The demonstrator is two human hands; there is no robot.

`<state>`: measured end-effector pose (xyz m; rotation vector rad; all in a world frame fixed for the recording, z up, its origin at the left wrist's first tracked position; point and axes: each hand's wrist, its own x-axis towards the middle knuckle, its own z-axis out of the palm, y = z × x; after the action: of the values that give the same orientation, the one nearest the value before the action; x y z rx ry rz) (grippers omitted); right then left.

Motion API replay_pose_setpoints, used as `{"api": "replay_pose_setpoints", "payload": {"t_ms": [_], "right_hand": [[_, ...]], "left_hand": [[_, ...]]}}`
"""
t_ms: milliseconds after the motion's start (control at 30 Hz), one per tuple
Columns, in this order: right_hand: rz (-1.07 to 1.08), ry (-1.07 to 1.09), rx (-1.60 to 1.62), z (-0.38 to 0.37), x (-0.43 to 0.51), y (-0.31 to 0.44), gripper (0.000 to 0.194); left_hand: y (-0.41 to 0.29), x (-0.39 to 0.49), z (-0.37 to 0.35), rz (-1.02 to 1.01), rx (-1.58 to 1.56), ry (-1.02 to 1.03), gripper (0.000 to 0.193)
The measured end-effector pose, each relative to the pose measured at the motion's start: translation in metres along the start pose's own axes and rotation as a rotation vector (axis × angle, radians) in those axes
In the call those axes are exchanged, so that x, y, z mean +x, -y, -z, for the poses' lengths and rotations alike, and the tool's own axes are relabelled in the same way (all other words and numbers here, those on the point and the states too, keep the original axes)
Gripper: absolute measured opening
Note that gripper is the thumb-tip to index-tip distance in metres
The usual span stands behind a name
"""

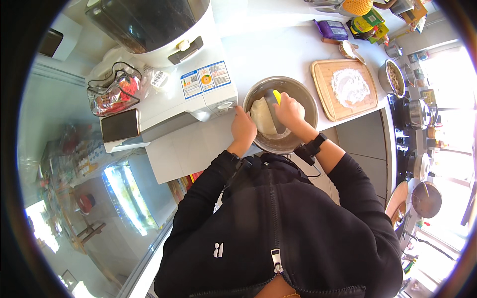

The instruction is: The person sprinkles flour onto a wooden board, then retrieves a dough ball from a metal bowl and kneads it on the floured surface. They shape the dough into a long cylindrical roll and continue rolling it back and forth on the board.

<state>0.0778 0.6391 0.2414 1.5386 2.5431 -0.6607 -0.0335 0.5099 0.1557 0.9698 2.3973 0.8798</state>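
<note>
A large steel bowl sits at the counter's front edge with a smooth pale lump of dough in its left part. My right hand grips the yellow handle of a dough scraper, whose dark grey blade stands against the right side of the dough. At the bowl's left rim is my left hand, closed around the rim, its thumb outside. To the right of the bowl lies a wooden cutting board with white flour spread over it.
A white appliance stands close on the left, with a smartphone and a plastic bag on it. Beyond the board are a wooden-handled scoop, a purple packet, a pot of food and a stove with several pots.
</note>
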Motion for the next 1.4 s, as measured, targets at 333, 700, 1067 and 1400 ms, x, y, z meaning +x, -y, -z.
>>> {"api": "replay_pose_setpoints", "payload": {"t_ms": [333,700,1067,1400], "right_hand": [[0.000,0.114,-0.032,-0.005,0.025,0.010,0.032],[-0.064,0.179,0.079,-0.001,0.039,-0.012,0.037],[-0.045,0.063,0.121,-0.033,0.025,-0.010,0.043],[0.007,0.168,0.126,-0.022,0.021,-0.020,0.042]], "left_hand": [[-0.003,-0.003,-0.004,0.036,-0.053,-0.064,0.024],[0.002,-0.003,-0.005,0.003,-0.089,-0.055,0.026],[0.002,-0.001,-0.007,0.037,-0.074,-0.023,0.031],[-0.006,-0.004,-0.002,0.087,-0.098,-0.034,0.026]]}}
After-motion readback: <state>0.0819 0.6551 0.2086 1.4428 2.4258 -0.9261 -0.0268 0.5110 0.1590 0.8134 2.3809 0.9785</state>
